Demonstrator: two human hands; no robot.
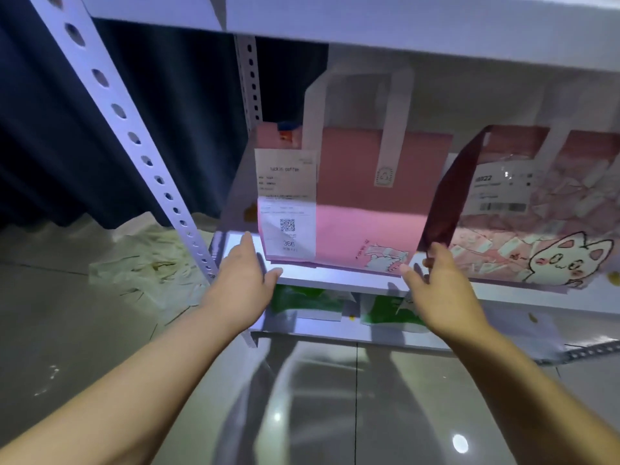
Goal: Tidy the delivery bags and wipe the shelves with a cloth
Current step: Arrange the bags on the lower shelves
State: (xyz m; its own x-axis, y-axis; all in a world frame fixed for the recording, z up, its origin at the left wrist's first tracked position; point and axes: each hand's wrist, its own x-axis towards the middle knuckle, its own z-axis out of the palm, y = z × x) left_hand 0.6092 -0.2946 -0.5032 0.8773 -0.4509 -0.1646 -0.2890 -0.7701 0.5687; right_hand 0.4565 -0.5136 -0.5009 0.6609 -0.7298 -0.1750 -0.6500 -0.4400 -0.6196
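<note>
A pink delivery bag [369, 196] with white handles and a white receipt [287, 203] on its front stands on the white middle shelf [335, 280]. A second pink bag [543, 229] with a cartoon cat and a label stands to its right. My left hand [243, 273] reaches to the shelf edge at the first bag's lower left corner, fingers straight, holding nothing. My right hand [439, 286] is at the bag's lower right corner and pinches a dark red cloth [453, 196] that hangs up along the gap between the two bags.
White perforated uprights [134, 139] frame the rack on the left. Green and white bags [302, 303] sit on the shelf below. An upper shelf [402, 25] hangs close above the handles. Crumpled pale plastic [147, 263] lies on the glossy floor beside a dark curtain [50, 129].
</note>
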